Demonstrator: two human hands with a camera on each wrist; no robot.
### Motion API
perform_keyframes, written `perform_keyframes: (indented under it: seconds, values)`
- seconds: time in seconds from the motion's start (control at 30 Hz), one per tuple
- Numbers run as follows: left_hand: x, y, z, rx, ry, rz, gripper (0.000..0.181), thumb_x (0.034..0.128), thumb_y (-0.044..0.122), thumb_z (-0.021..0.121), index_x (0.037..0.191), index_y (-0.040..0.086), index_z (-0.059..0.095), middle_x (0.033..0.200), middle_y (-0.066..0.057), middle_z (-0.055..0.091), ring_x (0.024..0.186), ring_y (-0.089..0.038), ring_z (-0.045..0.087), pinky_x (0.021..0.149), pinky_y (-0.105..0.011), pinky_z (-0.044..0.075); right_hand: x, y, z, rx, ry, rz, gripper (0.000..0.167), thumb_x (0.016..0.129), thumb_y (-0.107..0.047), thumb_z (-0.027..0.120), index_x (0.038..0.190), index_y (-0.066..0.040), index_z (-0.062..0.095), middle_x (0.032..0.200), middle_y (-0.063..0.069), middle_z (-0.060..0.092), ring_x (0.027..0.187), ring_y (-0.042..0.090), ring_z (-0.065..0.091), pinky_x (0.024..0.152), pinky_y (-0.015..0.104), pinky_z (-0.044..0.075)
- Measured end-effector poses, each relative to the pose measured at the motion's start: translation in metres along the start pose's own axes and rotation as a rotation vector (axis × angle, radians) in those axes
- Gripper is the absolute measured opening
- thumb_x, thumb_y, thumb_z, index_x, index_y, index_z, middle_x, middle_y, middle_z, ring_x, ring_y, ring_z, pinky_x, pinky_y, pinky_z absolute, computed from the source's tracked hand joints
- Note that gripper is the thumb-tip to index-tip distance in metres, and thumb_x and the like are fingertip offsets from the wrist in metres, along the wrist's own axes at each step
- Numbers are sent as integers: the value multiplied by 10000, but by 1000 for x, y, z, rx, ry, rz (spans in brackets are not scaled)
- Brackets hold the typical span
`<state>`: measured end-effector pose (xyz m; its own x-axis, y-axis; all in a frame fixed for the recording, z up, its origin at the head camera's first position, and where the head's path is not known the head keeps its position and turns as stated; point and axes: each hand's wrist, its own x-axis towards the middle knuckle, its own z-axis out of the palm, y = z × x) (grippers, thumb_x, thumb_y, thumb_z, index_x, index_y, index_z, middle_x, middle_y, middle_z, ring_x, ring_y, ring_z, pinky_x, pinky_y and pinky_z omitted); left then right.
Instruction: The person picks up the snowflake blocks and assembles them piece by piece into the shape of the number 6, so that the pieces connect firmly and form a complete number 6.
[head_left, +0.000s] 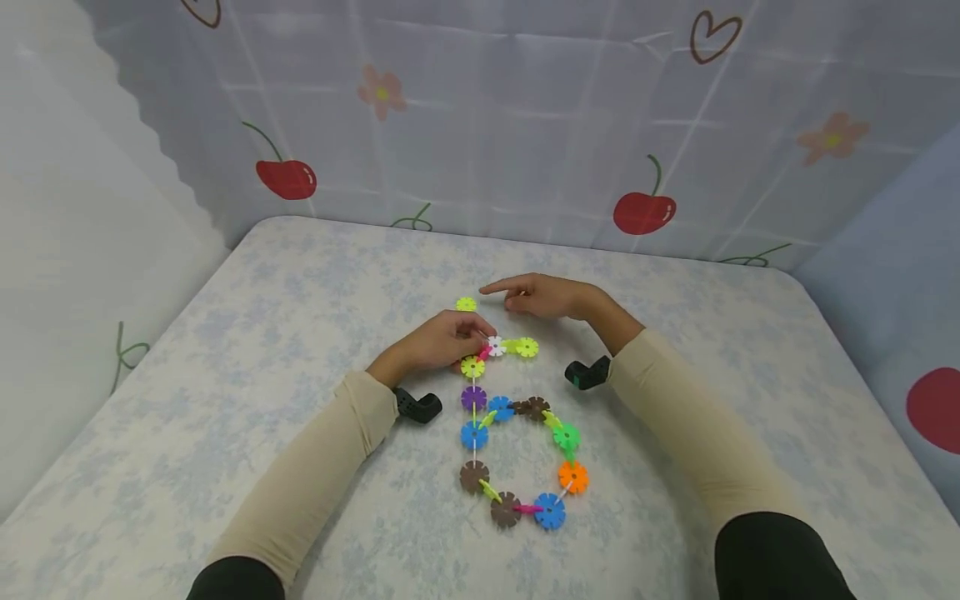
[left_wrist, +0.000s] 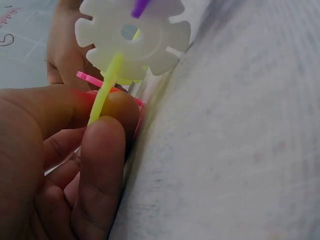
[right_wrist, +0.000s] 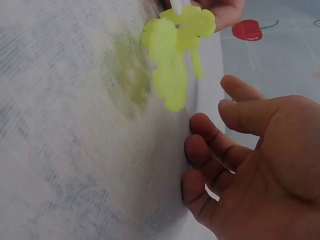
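On the table lies a chain of notched plastic interlocking discs. Its upper end bends right through a white disc (head_left: 496, 346) to a yellow-green disc (head_left: 527, 347). At that bend my left hand (head_left: 448, 340) pinches the chain; the left wrist view has thumb and finger on an edge-on yellow disc (left_wrist: 106, 90) slotted into a white one. A pink disc (left_wrist: 89, 79) shows just behind the fingertips. Beyond the left hand sits another yellow disc (head_left: 466, 304), partly covered. My right hand (head_left: 543, 296) hovers near it, index finger extended, holding nothing.
Nearer me the chain closes into a ring, with an orange disc (head_left: 573, 477), a green disc (head_left: 566, 437) and a blue disc (head_left: 550, 512). Black wrist devices (head_left: 587, 373) sit by both cuffs. A patterned curtain (head_left: 480, 125) hangs behind the table (head_left: 337, 275).
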<state>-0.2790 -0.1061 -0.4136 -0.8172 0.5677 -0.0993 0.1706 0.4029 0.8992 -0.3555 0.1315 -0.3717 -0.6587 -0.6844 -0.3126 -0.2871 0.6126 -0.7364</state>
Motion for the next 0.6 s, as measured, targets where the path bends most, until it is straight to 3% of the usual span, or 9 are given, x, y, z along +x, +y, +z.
perform_keyframes:
  seconds: [0.07,0.1,0.2,0.33,0.47,0.53,0.6]
  values:
    - [0,-1,0,4,-2,11,238,1047,132,540,1240,81,671,918,-78,660,598,-188,541,592,-344,528,6,-6,0,-73,-62,-3,488,1084,-118,416,1542,-281,462,1089,82,574,959,204,492,985,429,357]
    - [1,-1,0,5,-2,17,239,1047,128,538,1239,76,671,913,-79,661,595,-188,540,590,-343,528,9,-8,0,-109,-88,-8,508,1079,-97,392,1548,-282,450,1250,87,574,1098,210,508,1056,447,332]
    - [1,0,1,3,0,34,239,1048,123,534,1235,65,672,902,-80,659,590,-185,538,588,-339,526,15,-13,1,-192,-138,-15,541,1060,-45,342,1551,-247,443,1591,89,350,1443,217,304,1165,504,227]
    - [0,1,2,3,4,38,240,1050,131,536,1236,61,670,912,-77,657,587,-183,537,596,-337,519,16,-18,2,-226,-140,3,502,1064,-55,357,1531,-187,480,1531,147,417,1387,256,377,1129,502,278]
    - [0,2,2,-1,4,23,238,1052,152,543,1237,71,668,934,-74,654,592,-182,533,605,-337,511,12,-18,4,-242,-45,34,306,1077,-160,491,1361,-148,605,1410,115,543,1229,262,506,1051,472,388]
    - [-1,2,3,-4,8,14,230,1050,150,544,1231,79,669,936,-71,655,601,-177,531,604,-330,504,10,-15,5,-261,15,44,159,1053,-193,575,1173,-109,636,1197,105,623,1043,245,558,924,411,448]
    - [-1,3,3,-12,8,7,227,1048,142,544,1226,80,670,932,-72,657,614,-175,529,598,-325,501,7,-13,5,-268,59,55,126,1023,-187,636,1090,-86,606,1020,97,610,901,229,543,808,369,443]
